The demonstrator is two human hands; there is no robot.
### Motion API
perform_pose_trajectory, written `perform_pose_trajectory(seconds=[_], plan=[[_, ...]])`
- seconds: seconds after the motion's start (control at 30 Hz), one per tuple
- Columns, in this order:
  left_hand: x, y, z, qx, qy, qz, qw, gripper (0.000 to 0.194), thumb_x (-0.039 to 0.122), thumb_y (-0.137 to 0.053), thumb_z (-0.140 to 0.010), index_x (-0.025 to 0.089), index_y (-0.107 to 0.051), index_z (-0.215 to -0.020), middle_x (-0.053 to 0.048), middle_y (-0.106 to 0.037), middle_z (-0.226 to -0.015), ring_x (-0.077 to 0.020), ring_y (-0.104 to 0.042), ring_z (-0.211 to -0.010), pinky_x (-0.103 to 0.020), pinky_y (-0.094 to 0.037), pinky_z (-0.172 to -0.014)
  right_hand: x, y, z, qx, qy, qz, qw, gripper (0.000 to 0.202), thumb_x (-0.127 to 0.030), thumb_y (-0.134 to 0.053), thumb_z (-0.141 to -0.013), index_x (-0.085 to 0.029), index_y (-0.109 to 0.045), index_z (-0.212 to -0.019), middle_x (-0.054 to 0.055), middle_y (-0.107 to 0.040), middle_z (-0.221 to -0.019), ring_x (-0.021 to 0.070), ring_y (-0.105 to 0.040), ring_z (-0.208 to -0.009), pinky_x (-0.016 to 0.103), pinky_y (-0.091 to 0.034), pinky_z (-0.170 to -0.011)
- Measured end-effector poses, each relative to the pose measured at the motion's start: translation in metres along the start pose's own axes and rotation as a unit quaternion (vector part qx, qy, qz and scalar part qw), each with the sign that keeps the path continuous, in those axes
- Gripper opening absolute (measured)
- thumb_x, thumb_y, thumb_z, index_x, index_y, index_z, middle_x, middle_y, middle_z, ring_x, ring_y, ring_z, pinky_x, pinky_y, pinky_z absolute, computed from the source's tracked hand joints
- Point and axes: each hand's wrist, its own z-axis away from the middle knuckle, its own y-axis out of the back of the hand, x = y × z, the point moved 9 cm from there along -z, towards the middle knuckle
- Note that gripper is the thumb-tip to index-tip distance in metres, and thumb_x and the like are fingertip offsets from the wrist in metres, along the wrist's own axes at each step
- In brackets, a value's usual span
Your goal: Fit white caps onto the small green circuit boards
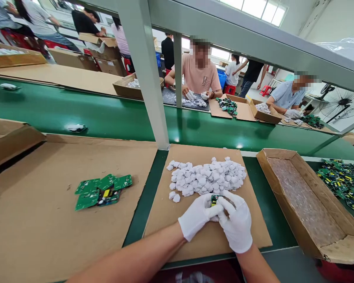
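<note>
My left hand (197, 214) and my right hand (237, 222), both in white gloves, meet over a cardboard sheet (177, 236). Between their fingertips is a small green circuit board (214, 199) with a yellow part on it. The fingers of both hands are closed around its edges and cover much of it. Just beyond my hands lies a wide pile of small white pieces (208, 176). Something white shows beneath the fingers, but I cannot make out what it is.
Several green circuit boards (102, 190) lie on cardboard to the left. A long cardboard tray (305, 200) and a heap of boards (343, 182) are at right. A metal post (149, 78) rises before the green conveyor belt (115, 118). Across it sits a person (199, 74) with gloved hands.
</note>
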Motion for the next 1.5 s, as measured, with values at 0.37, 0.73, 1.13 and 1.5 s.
perform_pose_trajectory(seconds=[0.37, 0.73, 1.13, 1.5], plan=[[-0.002, 0.002, -0.002, 0.001, 0.017, -0.003, 1.000, 0.036, 0.045, -0.070, -0.066, 0.012, -0.060, -0.077, -0.004, -0.059, -0.074, -0.0099, -0.053, -0.061, -0.023, -0.045, -0.057, 0.018, -0.015, 0.004, -0.085, -0.138, -0.277, 0.947, 0.053, -0.034, -0.048, -0.087, -0.018, -0.036, -0.136, 0.013, -0.053, -0.127, 0.0253, -0.052, -0.113, 0.040, -0.047, -0.092], [0.010, -0.009, 0.004, -0.041, -0.010, 0.072, 0.997, 0.028, 0.040, -0.064, -0.075, 0.013, -0.057, -0.077, -0.005, -0.060, -0.077, -0.0128, -0.057, -0.071, -0.026, -0.049, -0.067, 0.031, -0.040, 0.015, -0.165, -0.253, -0.234, 0.924, 0.049, -0.036, -0.050, -0.084, -0.010, -0.052, -0.126, 0.000, -0.060, -0.062, 0.0124, -0.051, -0.052, 0.021, -0.046, -0.050], [0.000, -0.006, 0.002, -0.033, 0.016, 0.109, 0.993, 0.028, 0.039, -0.065, -0.074, 0.012, -0.058, -0.075, -0.005, -0.059, -0.073, -0.0127, -0.057, -0.067, -0.023, -0.047, -0.059, 0.015, -0.030, 0.011, -0.111, -0.151, -0.212, 0.959, 0.049, -0.024, -0.058, -0.076, -0.022, -0.053, -0.125, 0.009, -0.062, -0.112, 0.0200, -0.063, -0.090, 0.027, -0.054, -0.070], [0.004, 0.001, 0.001, 0.014, -0.004, 0.038, 0.999, 0.034, 0.038, -0.076, -0.060, 0.013, -0.059, -0.075, 0.000, -0.057, -0.064, -0.0088, -0.050, -0.055, -0.019, -0.039, -0.051, 0.000, -0.031, 0.007, -0.166, -0.108, -0.280, 0.939, 0.059, -0.034, -0.056, -0.080, -0.021, -0.039, -0.135, 0.010, -0.058, -0.120, 0.0223, -0.061, -0.099, 0.029, -0.052, -0.079]])
